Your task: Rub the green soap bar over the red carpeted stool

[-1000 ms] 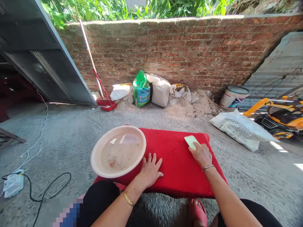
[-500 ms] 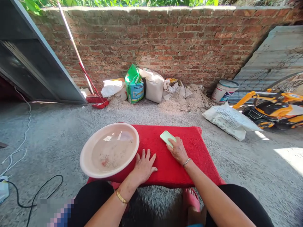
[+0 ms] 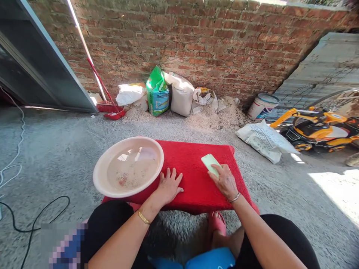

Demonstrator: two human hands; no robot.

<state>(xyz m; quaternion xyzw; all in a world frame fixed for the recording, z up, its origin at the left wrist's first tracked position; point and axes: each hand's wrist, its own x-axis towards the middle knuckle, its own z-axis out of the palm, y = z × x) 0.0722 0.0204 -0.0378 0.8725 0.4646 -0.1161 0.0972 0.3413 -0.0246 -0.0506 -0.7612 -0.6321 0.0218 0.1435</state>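
My right hand (image 3: 226,182) grips a light green scrubbing brush (image 3: 209,163), flat and oblong, against a red plush cloth (image 3: 193,158). The brush's underside is hidden. My left hand (image 3: 169,186) lies flat on the same cloth with its fingers spread. Just left of it, a wide pale pink basin (image 3: 98,179) stands on the red-covered low surface. Clear water with dark specks and a small reddish patch shows inside the basin. My fingertips are close to its rim.
Several sacks, among them a green and blue bag (image 3: 158,99), stand against the brick wall (image 3: 185,41). A red dustpan (image 3: 115,113), a white bucket (image 3: 262,106), a white sack (image 3: 265,140) and an orange toy digger (image 3: 322,129) surround the area. A black cable (image 3: 42,220) lies at left.
My right hand has slid the brush rightward across the red cloth. My left hand stays flat in place. The view has tilted downward, bringing a blue object between my legs further into sight.
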